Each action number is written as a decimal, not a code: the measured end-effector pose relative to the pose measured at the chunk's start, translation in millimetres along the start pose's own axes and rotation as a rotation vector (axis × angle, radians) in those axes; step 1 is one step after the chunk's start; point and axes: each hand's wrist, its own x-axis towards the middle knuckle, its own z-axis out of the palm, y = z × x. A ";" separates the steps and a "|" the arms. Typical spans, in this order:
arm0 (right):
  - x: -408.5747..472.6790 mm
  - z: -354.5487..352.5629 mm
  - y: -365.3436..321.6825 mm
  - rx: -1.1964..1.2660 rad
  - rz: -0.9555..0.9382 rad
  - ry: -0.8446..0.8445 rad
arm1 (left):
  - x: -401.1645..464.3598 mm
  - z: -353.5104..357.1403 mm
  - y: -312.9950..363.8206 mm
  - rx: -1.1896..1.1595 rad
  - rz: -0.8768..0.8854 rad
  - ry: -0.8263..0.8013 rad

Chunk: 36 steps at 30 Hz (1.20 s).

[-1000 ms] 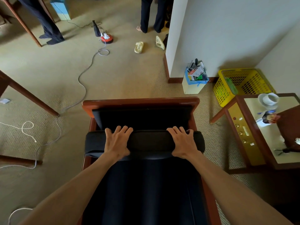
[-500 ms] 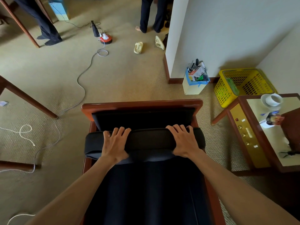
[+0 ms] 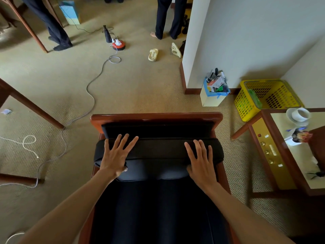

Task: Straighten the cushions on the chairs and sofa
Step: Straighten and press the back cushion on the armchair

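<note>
A dark wooden chair (image 3: 156,116) with black cushions stands right below me. Its black back cushion (image 3: 158,150) lies along the top of the backrest, and the seat cushion (image 3: 158,208) runs down toward me. My left hand (image 3: 117,155) rests flat on the left part of the back cushion, fingers spread, thumb tucked under its lower edge. My right hand (image 3: 200,159) lies flat on the right part, fingers spread over the top. Neither hand closes around the cushion.
A side table (image 3: 274,155) with a cup and saucer (image 3: 298,114) stands to the right. Behind the chair are a yellow basket (image 3: 267,97), a small full bin (image 3: 213,90), a wall corner, a cable across the carpet (image 3: 91,95), slippers, and two standing people.
Both hands have spread their fingers and now lie flatter on the back cushion. The left hand has slid slightly lower, and the view has shifted a little.
</note>
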 end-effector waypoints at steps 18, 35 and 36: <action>89.0 -7.1 15.2 -0.007 0.028 -0.303 | 31.3 10.7 17.2 -0.097 -0.073 0.054; 69.2 -190.9 -22.0 0.198 0.176 -0.405 | 6.5 -182.6 60.5 -0.455 -0.009 -0.017; 61.8 -212.1 -19.8 0.221 0.192 -0.357 | 0.2 -204.7 68.8 -0.459 0.012 0.012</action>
